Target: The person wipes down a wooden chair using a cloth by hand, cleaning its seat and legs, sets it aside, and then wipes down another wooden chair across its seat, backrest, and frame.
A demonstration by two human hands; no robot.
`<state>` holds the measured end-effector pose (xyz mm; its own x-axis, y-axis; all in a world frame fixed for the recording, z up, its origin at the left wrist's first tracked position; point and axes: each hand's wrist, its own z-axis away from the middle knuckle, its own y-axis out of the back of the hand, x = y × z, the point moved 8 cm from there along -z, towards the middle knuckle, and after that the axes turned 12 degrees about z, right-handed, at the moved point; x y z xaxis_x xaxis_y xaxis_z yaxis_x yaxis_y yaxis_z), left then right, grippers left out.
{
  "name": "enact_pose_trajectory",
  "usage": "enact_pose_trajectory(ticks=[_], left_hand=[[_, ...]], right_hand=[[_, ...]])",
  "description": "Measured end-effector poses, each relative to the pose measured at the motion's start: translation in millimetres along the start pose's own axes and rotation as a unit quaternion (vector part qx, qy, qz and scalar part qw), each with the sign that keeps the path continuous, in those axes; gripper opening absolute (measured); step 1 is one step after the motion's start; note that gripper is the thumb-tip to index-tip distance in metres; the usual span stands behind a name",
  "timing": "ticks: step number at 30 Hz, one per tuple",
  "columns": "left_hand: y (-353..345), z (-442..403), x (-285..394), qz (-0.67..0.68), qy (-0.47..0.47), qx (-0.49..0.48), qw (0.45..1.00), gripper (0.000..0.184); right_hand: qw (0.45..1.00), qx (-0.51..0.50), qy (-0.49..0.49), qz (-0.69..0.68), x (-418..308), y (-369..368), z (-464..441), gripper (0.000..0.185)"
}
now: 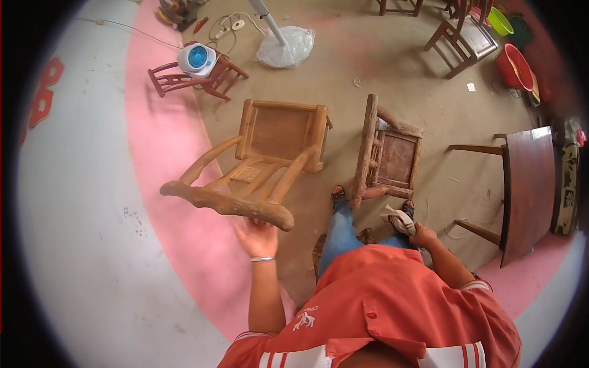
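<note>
My left hand (256, 239) is at the top rail of a light brown wooden armchair (277, 134), its fingertips hidden by the rail and its thumb out to the side. A bracelet circles that wrist. Bunched in my right hand (423, 236) is a pale cloth (400, 221), held low beside my leg. Just beyond my feet stands a smaller, darker wooden chair (396, 156) with a worn reddish-brown seat.
A red-brown chair (224, 78) bears a white and blue fan (197, 57) at upper left. A pole stands on a plastic-wrapped base (286, 48). Another chair (472, 38) and a red basin (518, 66) are upper right; a dark table (529, 190) is at right.
</note>
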<state>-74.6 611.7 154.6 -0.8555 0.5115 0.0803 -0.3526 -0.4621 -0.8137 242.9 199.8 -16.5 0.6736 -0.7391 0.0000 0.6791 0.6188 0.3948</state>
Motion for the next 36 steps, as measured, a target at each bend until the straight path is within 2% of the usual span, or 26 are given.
enact_pose_trajectory(ticks=[2, 3, 4, 5, 6, 8, 10, 12, 13, 14, 16, 18, 20, 21, 23, 24, 25, 26, 27, 29, 31, 32, 33, 34, 35, 36], left_hand=[[-31, -15, 23, -0.136, -0.056, 0.053, 0.988, 0.058], [-26, -32, 20, -0.138, -0.044, 0.062, 0.988, 0.058], [-7, -44, 33, -0.268, -0.129, 0.146, 0.943, 0.055], [6, -42, 47, -0.394, -0.206, 0.225, 0.867, 0.054], [16, -42, 50, -0.399, -0.191, 0.239, 0.864, 0.054], [18, -46, 74, -0.415, -0.235, 0.237, 0.847, 0.051], [16, -40, 109, -0.444, -0.216, 0.221, 0.841, 0.039], [15, -39, 154, -0.475, -0.167, 0.211, 0.838, 0.036], [10, -38, 174, -0.519, -0.178, 0.179, 0.817, 0.033], [18, -35, 204, -0.545, -0.177, 0.204, 0.794, 0.032], [32, -42, 263, -0.542, -0.105, 0.215, 0.806, 0.035], [2, -47, 280, -0.599, -0.081, 0.204, 0.77, 0.039], [-10, -54, 301, -0.652, -0.09, 0.179, 0.731, 0.048], [-10, -57, 313, -0.653, -0.087, 0.18, 0.73, 0.048], [-13, -60, 343, -0.668, -0.134, 0.231, 0.695, 0.058], [-5, -65, 350, -0.666, -0.132, 0.223, 0.699, 0.058], [-15, -64, 361, -0.803, -0.211, 0.21, 0.516, 0.06], [-24, -58, 369, -0.882, -0.288, 0.24, 0.286, 0.063], [-54, -49, 293, -0.902, -0.34, 0.165, 0.21, 0.063], [-112, -22, 128, -0.892, -0.45, 0.039, 0.007, 0.062], [-42, -58, 63, -0.891, -0.33, -0.089, 0.301, 0.06], [-3, -75, 1, -0.857, -0.198, -0.071, 0.47, 0.06], [21, -89, -73, -0.822, -0.049, -0.095, 0.559, 0.059], [55, -105, -130, -0.796, 0.056, -0.092, 0.595, 0.064], [73, -115, -181, -0.8, 0.103, -0.115, 0.579, 0.065], [81, -127, -221, -0.819, 0.102, -0.165, 0.54, 0.068]], right_hand=[[1.0, 0.005, 0.007, 0.013, -21, 6, -6, 0.056], [1.0, -0.001, 0.009, 0.013, -33, 14, -9, 0.055], [1.0, 0.014, 0.012, 0.015, -42, 20, -13, 0.055], [1.0, 0.01, 0.012, 0.017, -52, 24, -17, 0.055], [1.0, 0.012, 0.016, 0.003, -64, 36, -11, 0.055], [0.999, 0.038, 0.012, -0.004, -75, 43, -17, 0.054], [0.999, 0.04, 0.018, -0.022, -71, 33, -26, 0.055], [0.997, 0.053, 0.028, -0.045, -72, 33, -34, 0.056], [0.997, 0.051, 0.025, -0.05, -72, 32, -32, 0.057], [0.997, 0.053, 0.018, -0.058, -72, 31, -31, 0.058], [0.997, 0.051, 0.007, -0.062, -67, 25, -32, 0.058], [0.998, 0.032, -0.008, -0.059, -65, 23, -21, 0.058], [0.997, 0.033, -0.008, -0.067, -58, 18, -21, 0.058], [0.996, 0.039, -0.005, -0.079, -57, 15, -22, 0.058], [0.995, 0.028, -0.029, -0.087, -52, 5, -23, 0.058], [0.994, 0.025, -0.051, -0.092, -44, 7, -26, 0.058], [0.994, 0.031, -0.055, -0.094, -39, 9, -29, 0.058], [0.992, 0.04, -0.057, -0.106, -38, 7, -29, 0.058], [0.99, 0.05, -0.058, -0.118, -33, 7, -34, 0.057], [0.989, 0.07, -0.05, -0.116, -19, 12, -55, 0.055], [0.993, 0.085, -0.019, -0.077, -20, 51, -78, 0.05], [0.993, 0.093, -0.019, -0.074, -13, 70, -98, 0.045], [0.985, 0.148, -0.014, -0.082, -2, 89, -127, 0.046], [0.975, 0.201, -0.01, -0.092, 8, 106, -155, 0.047], [0.974, 0.211, -0.012, -0.087, 18, 127, -181, 0.049], [0.972, 0.221, -0.015, -0.081, 24, 152, -210, 0.051]])
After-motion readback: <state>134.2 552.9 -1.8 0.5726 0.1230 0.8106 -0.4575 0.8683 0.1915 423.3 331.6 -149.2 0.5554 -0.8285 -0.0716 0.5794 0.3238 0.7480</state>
